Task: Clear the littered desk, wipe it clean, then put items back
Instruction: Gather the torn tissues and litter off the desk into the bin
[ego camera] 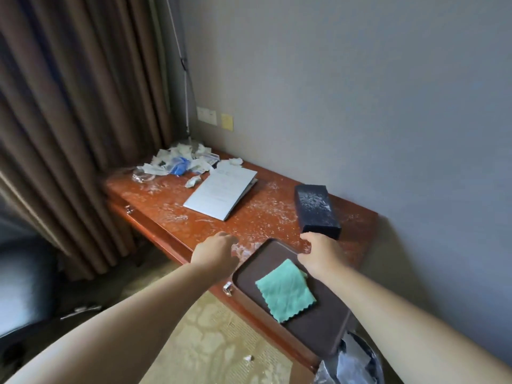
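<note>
A reddish wooden desk [171, 217] stands against the wall, dusted with white powder. On its near end lies a brown tray [318, 328] with a folded green cloth [285, 291] on it. My right hand [318, 254] is at the tray's far right rim, thumb over the edge, just in front of a black box [315, 209] speckled with powder. My left hand [214, 252] hovers over the powder beside the tray's far left corner, its fingers curled down and hidden. A white folder [221, 192] lies mid-desk. Crumpled paper and wrapper litter [180, 162] is heaped at the far end.
Brown curtains [69, 120] hang left of the desk. A thin pole [185, 87] leans in the corner. A bin with a plastic liner [352, 361] stands below the tray's near end. A paper scrap [248, 358] lies on the patterned carpet.
</note>
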The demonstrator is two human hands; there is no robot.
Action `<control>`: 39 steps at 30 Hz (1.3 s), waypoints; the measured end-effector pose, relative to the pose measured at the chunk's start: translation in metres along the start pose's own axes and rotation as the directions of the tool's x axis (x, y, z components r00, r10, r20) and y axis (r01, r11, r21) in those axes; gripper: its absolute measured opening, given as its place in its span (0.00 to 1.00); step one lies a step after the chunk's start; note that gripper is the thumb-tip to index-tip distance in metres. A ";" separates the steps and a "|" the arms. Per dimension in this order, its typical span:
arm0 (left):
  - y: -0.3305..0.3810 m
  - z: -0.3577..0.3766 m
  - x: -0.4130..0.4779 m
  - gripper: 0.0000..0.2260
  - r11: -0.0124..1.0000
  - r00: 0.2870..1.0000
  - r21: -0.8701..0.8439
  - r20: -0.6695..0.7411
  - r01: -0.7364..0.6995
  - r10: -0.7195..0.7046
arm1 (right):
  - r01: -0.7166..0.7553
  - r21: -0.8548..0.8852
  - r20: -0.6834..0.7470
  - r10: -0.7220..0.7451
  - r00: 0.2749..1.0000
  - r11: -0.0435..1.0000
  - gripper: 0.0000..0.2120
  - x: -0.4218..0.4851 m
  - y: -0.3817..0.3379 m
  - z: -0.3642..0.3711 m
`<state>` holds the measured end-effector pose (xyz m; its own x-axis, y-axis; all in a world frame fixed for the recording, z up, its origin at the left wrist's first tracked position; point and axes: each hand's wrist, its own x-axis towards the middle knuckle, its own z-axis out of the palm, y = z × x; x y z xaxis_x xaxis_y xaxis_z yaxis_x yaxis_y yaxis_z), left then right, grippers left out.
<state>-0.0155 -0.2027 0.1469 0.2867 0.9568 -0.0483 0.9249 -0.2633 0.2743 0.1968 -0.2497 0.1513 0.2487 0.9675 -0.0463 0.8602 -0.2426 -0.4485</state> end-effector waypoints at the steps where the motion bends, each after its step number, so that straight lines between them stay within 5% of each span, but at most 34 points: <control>1: -0.020 -0.010 -0.003 0.20 1.000 1.000 0.000 -0.014 0.012 -0.012 | 0.020 -0.011 -0.005 -0.020 1.000 1.000 0.25 0.000 -0.019 0.006; 12: -0.190 -0.074 -0.041 0.23 0.994 0.986 0.045 -0.135 0.103 -0.097 | 0.117 0.013 0.008 -0.117 0.993 0.993 0.24 0.013 -0.195 0.071; 24: -0.290 -0.095 -0.036 0.23 0.975 0.966 0.023 -0.141 0.222 -0.217 | 0.231 -0.063 0.087 -0.226 0.970 0.971 0.25 0.063 -0.296 0.123; 39: -0.401 -0.107 0.182 0.23 0.954 0.952 0.026 -0.080 0.298 -0.295 | 0.199 -0.069 0.244 -0.177 0.954 0.978 0.25 0.288 -0.359 0.221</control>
<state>-0.3611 0.0900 0.1312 -0.0198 0.9985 -0.0503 0.9745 0.0305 0.2222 -0.1392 0.1322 0.1016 -0.0237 0.9830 -0.1821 0.9210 -0.0494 -0.3865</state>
